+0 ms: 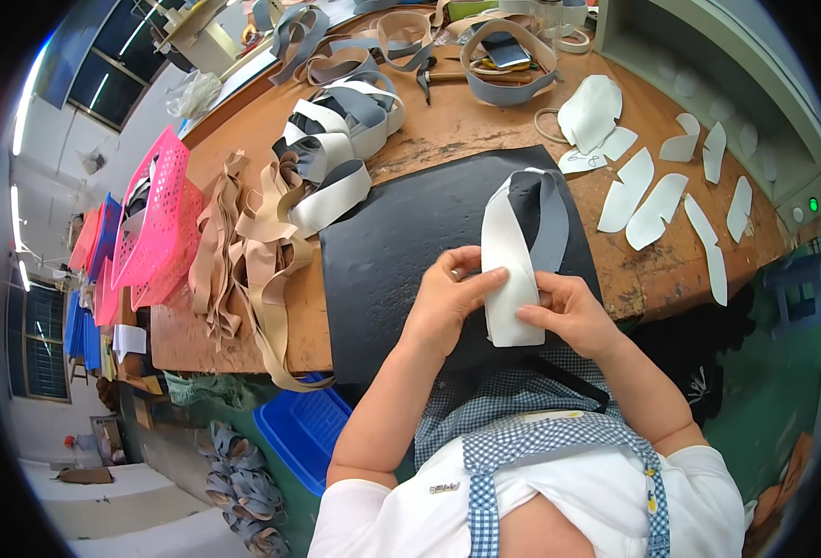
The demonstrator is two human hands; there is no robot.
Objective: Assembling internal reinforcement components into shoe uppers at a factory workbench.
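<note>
A looped strip, white on one face and grey-blue on the other [507,237], stands over the black mat [401,251] near the table's front edge. Its white end hangs toward me. My left hand [454,296] pinches the strip's left edge, thumb on the white face and fingers behind. From the other side my right hand [565,312] grips the right edge, its thumb pressed on the white face lower down. The fingers behind the strip are partly hidden.
Tan strips [266,251] and a pile of white-and-grey loops [345,121] lie left of the mat. Beyond them stands a pink basket [155,223]. White cut pattern pieces [657,209] spread at right, beside a grey machine [754,93]. A hammer [426,79] lies farther back.
</note>
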